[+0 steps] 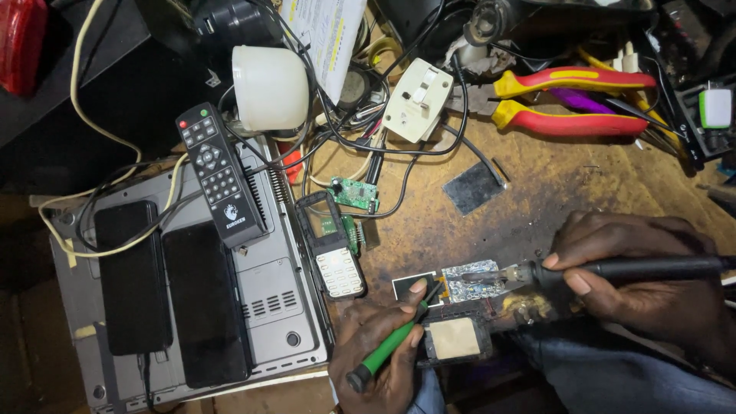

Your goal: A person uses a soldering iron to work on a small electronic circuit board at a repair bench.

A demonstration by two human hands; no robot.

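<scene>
Heat is worrying me: my right hand (644, 287) is gripping the soldering iron (613, 269) over the phone board (475, 282) by the bench (552, 192) edge, left fingers (418, 295) pinching a green screwdriver (391, 345); slipping could be burning them.

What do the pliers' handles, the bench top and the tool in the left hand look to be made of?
Pliers: glossy red-and-yellow grips, likely plastic or rubber.
Bench top: probably wood, matte brown, stained and scuffed.
Tool in the left hand: smooth green handle, seemingly plastic, with a black end cap; its tip is too small to judge.
</scene>
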